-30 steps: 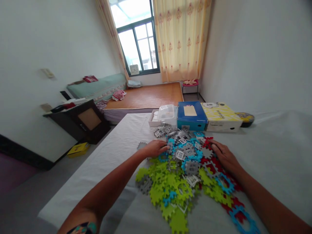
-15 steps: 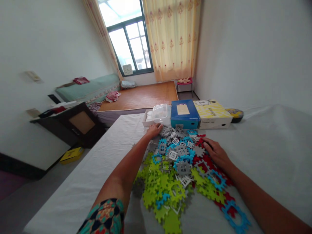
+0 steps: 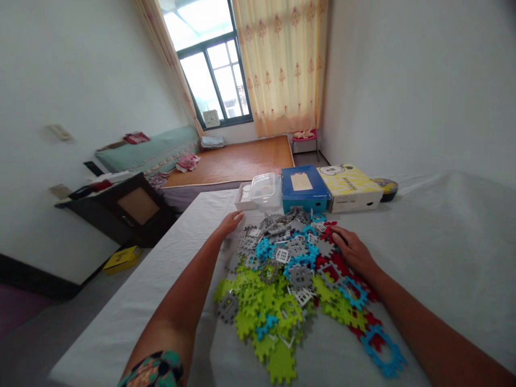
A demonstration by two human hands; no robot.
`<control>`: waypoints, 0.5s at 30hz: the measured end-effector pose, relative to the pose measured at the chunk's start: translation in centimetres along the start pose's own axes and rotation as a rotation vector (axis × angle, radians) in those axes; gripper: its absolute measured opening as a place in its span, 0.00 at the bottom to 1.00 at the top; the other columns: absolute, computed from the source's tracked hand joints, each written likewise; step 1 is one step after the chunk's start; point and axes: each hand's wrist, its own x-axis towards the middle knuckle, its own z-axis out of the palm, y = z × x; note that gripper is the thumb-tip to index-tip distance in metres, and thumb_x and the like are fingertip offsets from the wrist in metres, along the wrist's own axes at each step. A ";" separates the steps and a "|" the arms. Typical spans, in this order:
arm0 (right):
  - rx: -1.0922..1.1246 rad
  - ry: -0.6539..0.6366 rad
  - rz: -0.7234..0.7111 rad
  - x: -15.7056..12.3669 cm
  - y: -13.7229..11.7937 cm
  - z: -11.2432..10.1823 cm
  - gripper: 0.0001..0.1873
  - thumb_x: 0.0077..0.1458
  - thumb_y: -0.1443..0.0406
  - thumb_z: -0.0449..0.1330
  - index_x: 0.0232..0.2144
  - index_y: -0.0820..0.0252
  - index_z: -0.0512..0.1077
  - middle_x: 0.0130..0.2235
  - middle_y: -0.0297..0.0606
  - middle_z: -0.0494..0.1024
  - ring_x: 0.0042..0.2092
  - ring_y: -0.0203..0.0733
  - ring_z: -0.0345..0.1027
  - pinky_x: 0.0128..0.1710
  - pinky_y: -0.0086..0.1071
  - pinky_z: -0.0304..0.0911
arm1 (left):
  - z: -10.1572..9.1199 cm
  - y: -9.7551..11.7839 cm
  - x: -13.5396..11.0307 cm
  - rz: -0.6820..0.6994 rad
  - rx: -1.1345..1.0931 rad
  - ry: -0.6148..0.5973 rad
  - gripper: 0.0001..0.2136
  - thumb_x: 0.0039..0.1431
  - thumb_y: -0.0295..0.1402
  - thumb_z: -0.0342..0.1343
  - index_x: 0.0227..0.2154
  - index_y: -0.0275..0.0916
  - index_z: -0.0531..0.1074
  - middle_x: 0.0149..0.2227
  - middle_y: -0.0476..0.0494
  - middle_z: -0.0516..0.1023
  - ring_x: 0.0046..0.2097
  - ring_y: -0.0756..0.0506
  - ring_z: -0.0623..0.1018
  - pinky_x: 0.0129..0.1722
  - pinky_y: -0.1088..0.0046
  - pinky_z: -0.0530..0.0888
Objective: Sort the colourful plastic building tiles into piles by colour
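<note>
A white sheet (image 3: pixel 427 252) covers the surface, creased toward the right wall (image 3: pixel 403 80); beyond its far edge lies a bed (image 3: pixel 242 159) with a brown mat, under a window (image 3: pixel 215 75) and a patterned yellow curtain (image 3: pixel 282 64); a clock (image 3: pixel 211 118) stands on the sill, a pink chair (image 3: pixel 304 138) in the far right corner; to the left are a dark cabinet (image 3: pixel 116 215) and, on the floor, a yellow carton (image 3: pixel 122 259).

Along the far side of the sheet stand, left to right, a small pale box (image 3: pixel 244 205), a clear tub (image 3: pixel 265 189), a blue box (image 3: pixel 305 187) and a yellow-and-white box (image 3: pixel 352 185).

The toothed pieces lie heaped between the two hands and nearer the camera: green pieces (image 3: pixel 268 301) in front, blue pieces (image 3: pixel 264 248) in the middle, grey pieces (image 3: pixel 278 223) at the back, red pieces (image 3: pixel 341 263) along the right, with white frames (image 3: pixel 282 255) strewn among them.

The left hand (image 3: pixel 231 221) is left of the grey pieces, just before the pale box; its fingers lie close together, and whether they hold anything cannot be told; the right hand (image 3: pixel 350 247) rests at the heap's right edge, fingers bent, tips at the red pieces; whether it grips one is hidden.
</note>
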 end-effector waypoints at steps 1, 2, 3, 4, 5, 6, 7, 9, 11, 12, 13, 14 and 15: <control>0.000 0.001 -0.002 0.0 -0.1 0.0 0.23 0.61 0.53 0.47 0.51 0.54 0.71 0.52 0.41 0.75 0.54 0.49 0.66 0.57 0.48 0.59 | 0.4 0.1 -0.1 -0.007 0.005 -0.008 0.25 0.54 0.54 0.52 0.41 0.38 0.79 0.46 0.41 0.80 0.53 0.38 0.74 0.56 0.61 0.67; -0.001 0.002 -0.003 0.0 -0.2 0.0 0.23 0.62 0.53 0.47 0.51 0.54 0.72 0.52 0.41 0.75 0.53 0.49 0.66 0.56 0.48 0.60 | 0.9 0.4 -0.3 -0.011 0.004 -0.021 0.25 0.54 0.54 0.52 0.40 0.38 0.79 0.46 0.41 0.80 0.52 0.38 0.74 0.55 0.62 0.68; -0.002 0.004 -0.004 0.0 -0.3 -0.1 0.23 0.62 0.53 0.47 0.51 0.54 0.72 0.52 0.41 0.75 0.53 0.49 0.66 0.56 0.48 0.60 | 1.6 0.9 -0.7 -0.004 -0.008 -0.045 0.25 0.55 0.55 0.51 0.40 0.39 0.79 0.45 0.42 0.80 0.51 0.39 0.75 0.54 0.62 0.69; -0.003 0.006 -0.003 0.1 -0.4 -0.1 0.23 0.62 0.53 0.47 0.50 0.54 0.72 0.52 0.41 0.75 0.53 0.49 0.66 0.56 0.48 0.60 | 2.3 1.6 -1.2 0.020 -0.031 -0.081 0.26 0.56 0.56 0.50 0.41 0.39 0.79 0.45 0.42 0.80 0.50 0.40 0.76 0.53 0.63 0.70; -0.001 0.005 -0.001 0.1 -0.6 -0.2 0.23 0.61 0.53 0.47 0.50 0.55 0.72 0.52 0.41 0.75 0.53 0.49 0.67 0.57 0.48 0.59 | 2.9 2.5 -1.9 0.057 -0.058 -0.124 0.27 0.56 0.56 0.48 0.42 0.40 0.78 0.46 0.43 0.80 0.49 0.40 0.77 0.52 0.64 0.71; 0.005 0.001 0.003 0.1 -0.7 -0.3 0.23 0.61 0.52 0.48 0.50 0.55 0.72 0.52 0.41 0.75 0.53 0.49 0.67 0.57 0.48 0.59 | 3.3 3.5 -2.6 0.115 -0.094 -0.180 0.27 0.57 0.57 0.47 0.44 0.40 0.78 0.47 0.43 0.80 0.50 0.40 0.77 0.51 0.64 0.71; 0.018 -0.005 0.012 0.2 -0.8 -0.4 0.23 0.61 0.52 0.48 0.49 0.55 0.73 0.51 0.42 0.75 0.53 0.49 0.67 0.57 0.48 0.59 | 3.5 4.6 -3.3 0.181 -0.116 -0.232 0.28 0.58 0.57 0.46 0.45 0.40 0.77 0.48 0.43 0.79 0.51 0.40 0.76 0.52 0.63 0.71; 0.071 -0.021 0.049 0.2 -1.1 -0.6 0.24 0.60 0.51 0.49 0.49 0.56 0.73 0.51 0.42 0.76 0.53 0.49 0.67 0.57 0.47 0.59 | 2.9 6.4 -4.9 0.268 -0.105 -0.272 0.30 0.60 0.58 0.42 0.50 0.42 0.74 0.53 0.44 0.76 0.56 0.41 0.72 0.57 0.64 0.67; 0.168 -0.029 0.099 0.3 -1.3 -0.9 0.25 0.60 0.49 0.49 0.49 0.57 0.73 0.50 0.43 0.76 0.53 0.49 0.68 0.57 0.46 0.59 | 1.4 7.3 -6.7 0.289 -0.063 -0.225 0.30 0.62 0.56 0.37 0.56 0.44 0.70 0.58 0.46 0.71 0.60 0.42 0.68 0.60 0.63 0.64; 0.220 -0.026 0.126 0.4 -1.4 -1.1 0.26 0.60 0.48 0.48 0.49 0.57 0.72 0.50 0.43 0.76 0.53 0.48 0.68 0.57 0.45 0.60 | 0.5 7.1 -7.8 0.283 -0.036 -0.181 0.30 0.63 0.56 0.35 0.57 0.44 0.68 0.60 0.46 0.69 0.61 0.42 0.67 0.60 0.63 0.63; 0.261 -0.019 0.152 0.5 -1.5 -1.3 0.27 0.61 0.48 0.46 0.49 0.57 0.72 0.50 0.43 0.76 0.53 0.48 0.68 0.57 0.44 0.60 | -0.5 6.6 -9.0 0.269 -0.001 -0.130 0.31 0.64 0.55 0.33 0.58 0.44 0.66 0.61 0.46 0.68 0.62 0.42 0.65 0.61 0.63 0.62; 0.280 -0.009 0.173 0.7 -1.6 -1.6 0.28 0.61 0.47 0.45 0.49 0.58 0.72 0.50 0.44 0.76 0.53 0.48 0.69 0.56 0.44 0.60 | -1.5 5.6 -10.3 0.241 0.047 -0.077 0.31 0.64 0.55 0.33 0.59 0.43 0.66 0.61 0.45 0.66 0.63 0.42 0.64 0.62 0.63 0.60; 0.267 -0.004 0.183 0.8 -1.7 -2.0 0.30 0.61 0.46 0.44 0.50 0.59 0.71 0.51 0.45 0.76 0.53 0.48 0.69 0.56 0.44 0.61 | -2.5 4.4 -11.8 0.195 0.103 -0.029 0.32 0.63 0.56 0.34 0.59 0.41 0.65 0.63 0.43 0.65 0.64 0.42 0.61 0.63 0.63 0.58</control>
